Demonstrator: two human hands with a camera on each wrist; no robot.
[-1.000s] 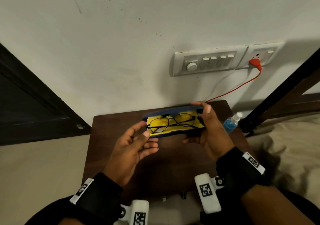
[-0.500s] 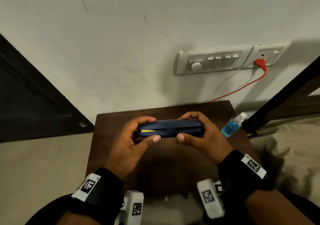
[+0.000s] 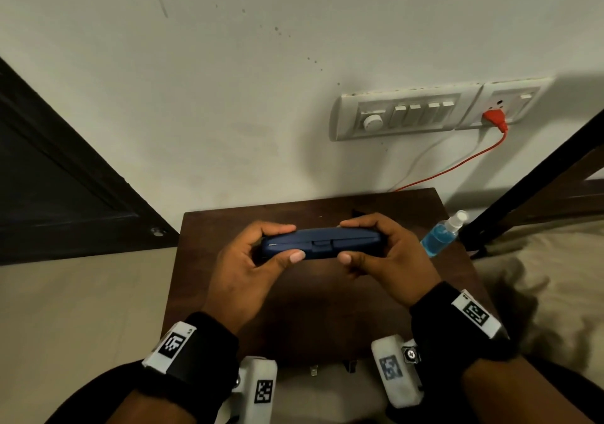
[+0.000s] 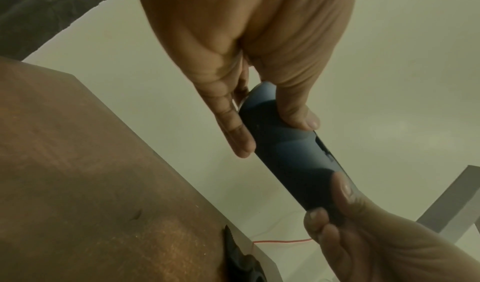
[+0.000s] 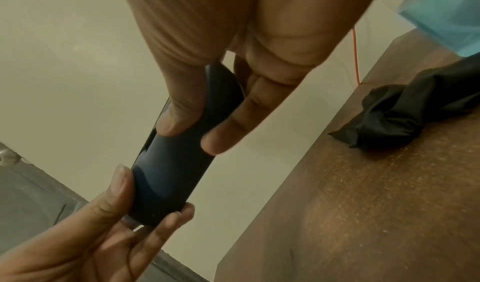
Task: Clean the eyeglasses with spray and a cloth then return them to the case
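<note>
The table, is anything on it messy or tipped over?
Yes. The spray bottle leans at the right edge of the table, not upright. The black cloth lies crumpled beside it. The case looks closed.

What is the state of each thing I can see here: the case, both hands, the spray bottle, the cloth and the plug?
Glasses case: closed, held in the air above the table.
Left hand: grips the case's left end.
Right hand: grips the case's right end.
Spray bottle: capped, partly full of blue liquid, at the table's right edge.
Black cloth: crumpled, lying on the table.
Red plug: inserted in the wall socket.
</note>
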